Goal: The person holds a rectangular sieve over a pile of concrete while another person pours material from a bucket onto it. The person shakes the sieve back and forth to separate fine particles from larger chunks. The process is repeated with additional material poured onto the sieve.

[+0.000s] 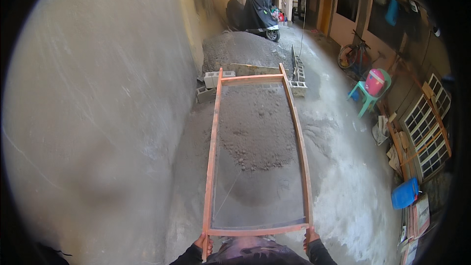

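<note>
A long wooden-framed mesh screen [213, 157] stretches away from me, its far end by some concrete blocks. Grey sand with small lumps [257, 122] lies on the far half of the mesh; the near half shows bare mesh. My left hand [203, 244] is closed round the near left handle end of the frame. At the near right corner, my right hand [310, 237] grips the other handle end. Both forearms are in dark sleeves.
A heap of grey sand [245, 49] rises beyond the hollow blocks [212, 79]. A plastered wall [98, 118] runs close on the left. To the right stand a green chair [364, 99] with a pink jug [375, 82], a bicycle [349, 55] and a blue container [405, 194].
</note>
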The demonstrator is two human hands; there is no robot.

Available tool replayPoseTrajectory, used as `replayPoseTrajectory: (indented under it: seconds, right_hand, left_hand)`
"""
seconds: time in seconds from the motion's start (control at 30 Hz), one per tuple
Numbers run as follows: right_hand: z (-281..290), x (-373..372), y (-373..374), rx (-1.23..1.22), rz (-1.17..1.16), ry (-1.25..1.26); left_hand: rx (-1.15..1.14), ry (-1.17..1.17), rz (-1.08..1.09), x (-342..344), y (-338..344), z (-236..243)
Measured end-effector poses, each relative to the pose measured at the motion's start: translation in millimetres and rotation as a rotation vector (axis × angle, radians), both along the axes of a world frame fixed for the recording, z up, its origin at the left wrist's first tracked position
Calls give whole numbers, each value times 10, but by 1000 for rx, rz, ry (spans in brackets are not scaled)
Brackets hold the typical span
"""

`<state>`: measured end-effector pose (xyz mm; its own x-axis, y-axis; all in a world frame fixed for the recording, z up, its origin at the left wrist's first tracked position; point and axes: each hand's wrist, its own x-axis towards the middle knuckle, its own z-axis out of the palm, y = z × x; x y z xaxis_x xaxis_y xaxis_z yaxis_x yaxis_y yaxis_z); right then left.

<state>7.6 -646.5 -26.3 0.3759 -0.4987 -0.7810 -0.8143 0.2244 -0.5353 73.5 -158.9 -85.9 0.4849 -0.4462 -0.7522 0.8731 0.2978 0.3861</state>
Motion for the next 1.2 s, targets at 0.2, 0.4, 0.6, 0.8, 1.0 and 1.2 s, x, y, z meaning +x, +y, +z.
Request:
replayPoseTrajectory:
  seconds: [0.2,0.4,0.6,0.8,1.0,1.2]
  right_hand:
    - [630,1846,-304,142,131,-200]
    - [984,2193,-338,148,103,-144]
    - [103,537,39,73,-16,-215]
    - [140,-62,115,4,23,28]
    - [684,2024,-177,138,173,-319]
    - [1042,2417,-347,143,201,-255]
  left_hand:
    - [284,-198,-136,2166,-221,1034]
    - [294,-243,-34,2372,-332,1867]
    - [85,-147,48,671,18,436]
    - [-18,126,29,-49,88,64]
    - [404,-234,-99,2363,-199,1207]
    - [291,-210,-44,2652,-374,1738]
